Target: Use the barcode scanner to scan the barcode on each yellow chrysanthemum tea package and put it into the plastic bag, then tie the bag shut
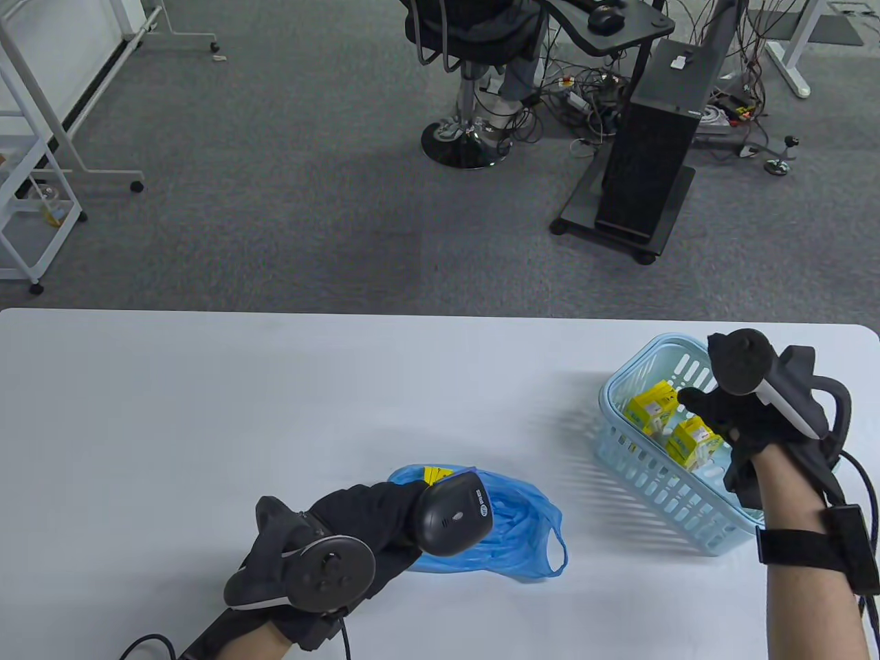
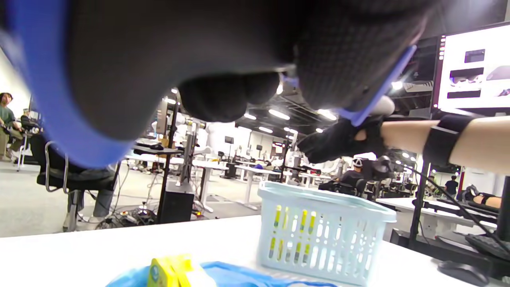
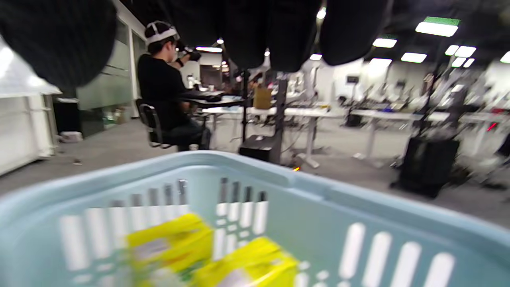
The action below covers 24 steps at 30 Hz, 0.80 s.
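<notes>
My left hand [image 1: 371, 522] grips a black barcode scanner [image 1: 454, 512] just above the blue plastic bag [image 1: 509, 529], which lies crumpled on the table. A yellow tea package [image 1: 436, 474] peeks out of the bag's far side, and shows in the left wrist view as the yellow package [image 2: 171, 273]. My right hand [image 1: 715, 412] hovers over the light blue basket [image 1: 653, 474] with nothing in its relaxed fingers. Two yellow tea packages [image 1: 653, 407] [image 1: 694, 441] lie inside the basket; in the right wrist view they are blurred yellow packages [image 3: 171, 243].
The white table [image 1: 206, 426] stretches left and back from the bag. The basket [image 2: 318, 231] stands at the right side near the table's edge. Beyond the table are an office chair [image 1: 467, 75] and a black desk stand [image 1: 646, 165] on grey carpet.
</notes>
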Available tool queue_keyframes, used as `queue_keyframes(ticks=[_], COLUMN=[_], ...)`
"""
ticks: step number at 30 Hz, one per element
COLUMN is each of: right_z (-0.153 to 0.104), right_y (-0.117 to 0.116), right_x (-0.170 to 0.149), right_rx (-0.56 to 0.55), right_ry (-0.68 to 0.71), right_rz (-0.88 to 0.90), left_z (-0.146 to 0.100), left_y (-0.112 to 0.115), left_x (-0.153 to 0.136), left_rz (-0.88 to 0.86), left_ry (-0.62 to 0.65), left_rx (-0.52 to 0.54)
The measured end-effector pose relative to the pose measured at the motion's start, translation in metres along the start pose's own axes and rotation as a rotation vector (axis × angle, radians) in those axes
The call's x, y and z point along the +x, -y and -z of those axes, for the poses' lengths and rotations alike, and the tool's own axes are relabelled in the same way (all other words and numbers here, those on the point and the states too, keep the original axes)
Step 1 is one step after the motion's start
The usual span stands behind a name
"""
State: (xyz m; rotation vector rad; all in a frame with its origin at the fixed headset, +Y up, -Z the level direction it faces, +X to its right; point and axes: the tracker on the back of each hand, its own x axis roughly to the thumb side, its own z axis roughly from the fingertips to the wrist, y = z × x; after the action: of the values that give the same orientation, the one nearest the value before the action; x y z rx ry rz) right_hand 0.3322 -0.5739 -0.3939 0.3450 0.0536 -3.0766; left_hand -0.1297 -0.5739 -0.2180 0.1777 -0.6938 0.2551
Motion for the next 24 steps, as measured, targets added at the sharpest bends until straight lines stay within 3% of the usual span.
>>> queue_keyframes(ticks=[10, 19, 24], right_z=[0.044, 0.049, 0.054], right_y=[-0.075, -0.093, -0.119], right_x=[-0.005, 0.001, -0.002], right_rx=[0.18, 0.158, 0.342], right_ry=[-0.004, 0.058, 0.064], right_rz=[-0.107, -0.085, -0.126], left_z=[0.008, 0.013, 0.014], left_y=[0.016, 0.028, 0.03], left_x=[-0.013, -0.018, -0.02], left_rz=[0.023, 0.019, 0.019], left_ry=[-0.053, -0.04, -0.052], left_rx=[-0.081, -0.13, -0.14])
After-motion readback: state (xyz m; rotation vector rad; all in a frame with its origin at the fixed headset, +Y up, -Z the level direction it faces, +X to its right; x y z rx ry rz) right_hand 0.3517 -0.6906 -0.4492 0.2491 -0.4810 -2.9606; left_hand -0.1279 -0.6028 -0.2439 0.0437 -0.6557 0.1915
